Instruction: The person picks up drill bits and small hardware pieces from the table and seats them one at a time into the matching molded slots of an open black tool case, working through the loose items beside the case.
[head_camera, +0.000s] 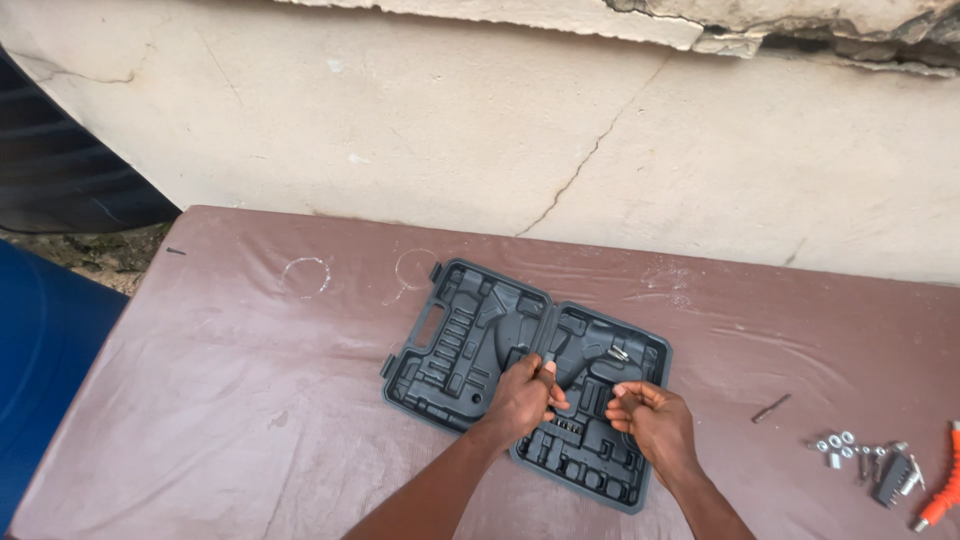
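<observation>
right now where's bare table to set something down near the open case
Left of the open tool case, the brown table is bare out to its left edge. Between the case and the loose bit is a narrower free strip. The far right is crowded with sockets and an orange tool.

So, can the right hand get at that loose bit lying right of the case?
Probably yes: the bit lies in the open on the table, just right of the right hand, with nothing between them.

A reddish-brown counter (250, 400) carries an open dark-grey moulded tool case (450, 340) at centre; to the right lie a small dark bit (771, 408), scattered silver nuts (838, 444) and an orange flexible shaft (943, 490).
</observation>
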